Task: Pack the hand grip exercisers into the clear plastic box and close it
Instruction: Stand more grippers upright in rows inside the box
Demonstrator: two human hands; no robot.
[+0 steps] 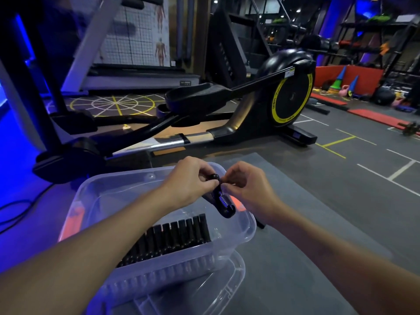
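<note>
Head view looks down on a clear plastic box (91, 192), a rectangular tub with rounded corners, thin glossy walls and an orange clip on each short side, standing on a flat grey mat (306, 235). Inside it, along the near wall, a row of hand grip exercisers (172, 239) stands packed side by side, their matte black ribbed handles pointing up; the far half of the box shows only bare plastic floor. 1 more black hand grip exerciser (222, 202) hangs above the box's far right corner, a coiled metal spring shining in its middle and its lower end rounded. Both hands have it by the top: the left hand (189, 179) curls its fingers and thumb round a smooth round black knob, and the right hand (248, 186) pinches the same end between thumb and bent fingers. A clear lid (216, 289) with moulded ridges lies flat by the box's near right corner, seemingly partly beneath it. Beyond the mat stands a black elliptical trainer (291, 98) with a yellow-ringed flywheel housing.
</note>
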